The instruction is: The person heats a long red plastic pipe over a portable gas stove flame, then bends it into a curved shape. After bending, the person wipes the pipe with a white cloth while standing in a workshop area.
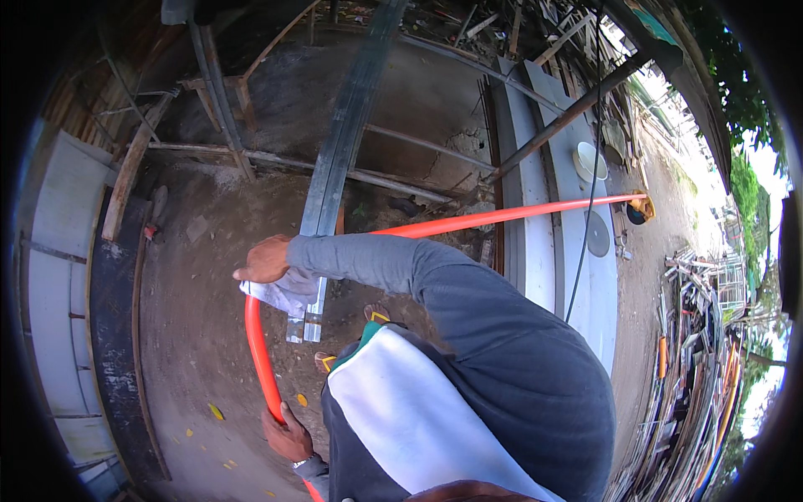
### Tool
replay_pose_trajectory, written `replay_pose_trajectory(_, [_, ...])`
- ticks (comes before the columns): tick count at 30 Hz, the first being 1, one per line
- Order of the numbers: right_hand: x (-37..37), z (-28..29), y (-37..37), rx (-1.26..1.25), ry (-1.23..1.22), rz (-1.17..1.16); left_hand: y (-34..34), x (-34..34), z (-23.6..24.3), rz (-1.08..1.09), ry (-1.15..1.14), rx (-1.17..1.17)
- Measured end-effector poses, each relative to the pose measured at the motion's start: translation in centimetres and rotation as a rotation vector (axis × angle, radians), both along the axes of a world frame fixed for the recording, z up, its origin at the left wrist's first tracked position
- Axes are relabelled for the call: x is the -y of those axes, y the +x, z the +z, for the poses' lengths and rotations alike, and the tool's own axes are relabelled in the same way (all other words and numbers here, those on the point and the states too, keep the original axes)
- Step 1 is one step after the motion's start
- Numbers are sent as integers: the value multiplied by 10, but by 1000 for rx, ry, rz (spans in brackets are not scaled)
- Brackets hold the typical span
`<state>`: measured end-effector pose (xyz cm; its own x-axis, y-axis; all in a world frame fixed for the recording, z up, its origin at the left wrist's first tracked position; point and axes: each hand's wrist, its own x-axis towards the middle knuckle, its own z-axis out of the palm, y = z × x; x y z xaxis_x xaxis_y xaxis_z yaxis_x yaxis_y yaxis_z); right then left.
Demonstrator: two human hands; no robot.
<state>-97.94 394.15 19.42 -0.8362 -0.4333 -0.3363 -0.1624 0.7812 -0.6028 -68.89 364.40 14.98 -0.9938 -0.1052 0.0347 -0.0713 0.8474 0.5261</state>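
An orange pipe [266, 356] curves up from the lower edge on my left; past my right arm an orange length [493, 216] stretches away to the right, and the part between is hidden. My left hand [287, 433] wraps round the lower part of the pipe. Reaching across to the left, my right hand [268, 259] is closed over a white cloth [288, 293] lying against the pipe at its bend. Long metal channels [324, 197] pass beneath my right forearm, their near ends sticking out beside the cloth.
A wood and metal frame [226, 109] stands ahead. To the right are long grey-white slabs [535, 142], a white bucket [590, 161], and a yellow-and-black object [641, 207] at the pipe's far end. Scrap timber and metal [694, 368] lie beyond. White panels [63, 209] line the left.
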Motion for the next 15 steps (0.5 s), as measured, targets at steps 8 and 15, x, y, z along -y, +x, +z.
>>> replay_pose_trajectory(8, [13, -2, 17, -126, -1, -142, -1, 9, -13, -24, 5, -65])
replay_pose_trajectory(15, [11, -2, 15, -113, -6, -114, -8, 5, 3, -41, 59, -67])
